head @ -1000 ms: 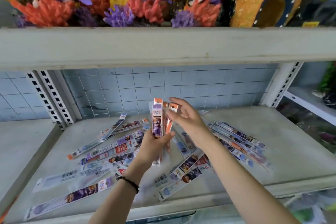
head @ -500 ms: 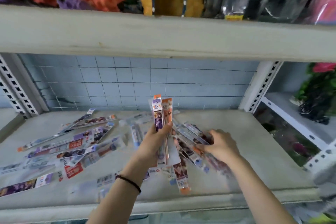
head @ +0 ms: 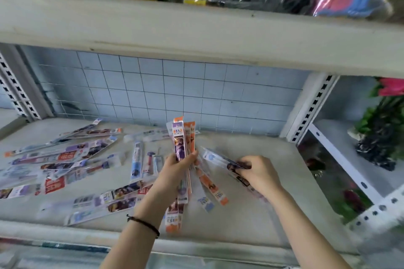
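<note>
The left hand (head: 175, 172) grips an upright bundle of long, flat purple-and-orange plastic packets (head: 182, 142) above the grey shelf (head: 251, 209); the right hand (head: 260, 173) pinches one clear blue-tipped packet (head: 220, 160) lying just beside; more packets (head: 65, 159) lie scattered leftward.
</note>
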Demonstrator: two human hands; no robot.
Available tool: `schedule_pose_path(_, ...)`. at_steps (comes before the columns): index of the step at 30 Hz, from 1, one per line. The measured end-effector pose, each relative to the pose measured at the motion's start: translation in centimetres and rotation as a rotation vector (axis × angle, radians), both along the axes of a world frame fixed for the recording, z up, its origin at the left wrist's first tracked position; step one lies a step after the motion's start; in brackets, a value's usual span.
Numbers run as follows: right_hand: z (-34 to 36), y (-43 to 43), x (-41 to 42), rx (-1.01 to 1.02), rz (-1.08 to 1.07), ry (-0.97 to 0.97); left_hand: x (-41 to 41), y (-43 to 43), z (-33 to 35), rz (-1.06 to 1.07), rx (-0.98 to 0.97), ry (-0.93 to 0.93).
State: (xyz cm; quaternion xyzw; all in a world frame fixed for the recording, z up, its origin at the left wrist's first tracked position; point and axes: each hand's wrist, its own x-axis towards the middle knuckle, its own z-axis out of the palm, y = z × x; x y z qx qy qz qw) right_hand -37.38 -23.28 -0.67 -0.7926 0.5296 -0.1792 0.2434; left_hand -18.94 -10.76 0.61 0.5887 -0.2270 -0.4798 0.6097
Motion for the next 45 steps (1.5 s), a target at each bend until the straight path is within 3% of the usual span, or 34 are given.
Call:
schedule_pose_path(4, 0.3, -0.5, -0.3, 0.067, 0.035, -0.103, -0.2, -0.3, 0.1, 0.016, 0.039, -0.028)
schedule_pose_path(8, 2.1, -0.1, -0.6, 0.478, 0.030, -0.535, 0.6, -0.9, 0.2, 0.012, 0.045, -0.056)
schedule_pose_path(10, 3.3, 0.5, -0.5, 0.633, 0.076, -0.643, 0.6, -1.3, 0.7, -0.025, 0.020, -0.065)
schedule_pose_path(16, 3.9, 1.2, 0.9, 0.736, 0.173, -0.563, 0.1, -2.4, 1.9, -0.077, -0.064, 0.037)
schedule_pose_path(21, 4.0, 1.5, 1.2, 0.903, 0.248, -0.733, 1.0, -3.0, 1.4, 0.030, -0.158, 0.183)
schedule_pose_path(25, 3.5, 1.8, 1.7, 1.056, 0.009, -1.156, 1.4, -3.4, 0.9, 0.091, -0.196, 0.261)
schedule_pose_path(27, 3.5, 2.0, 2.5, 1.045, -0.120, -1.267, 1.0, -3.3, 0.7, 0.087, -0.197, 0.235)
schedule_pose_path(32, 3.3, 1.7, 3.8, 0.915, -0.362, -1.350, 0.0, -2.4, -0.4, -0.005, -0.158, 0.153)
schedule_pose_path(36, 3.2, 1.1, 3.2, 0.824, -0.314, -1.343, 0.8, -1.9, -0.3, -0.121, -0.147, 0.146)
schedule_pose_path(40, 4.3, -0.6, 1.2, 0.879, -0.262, -1.442, 3.2, -1.4, 0.3, -0.161, -0.163, 0.342)
schedule_pose_path(42, 5.2, -1.0, 0.4, 0.884, -0.203, -1.372, 4.6, -1.4, 0.6, -0.127, -0.180, 0.406)
schedule_pose_path(45, 6.7, -0.6, 0.0, 0.868, -0.045, -1.117, 5.1, -1.7, 1.3, -0.248, -0.061, 0.297)
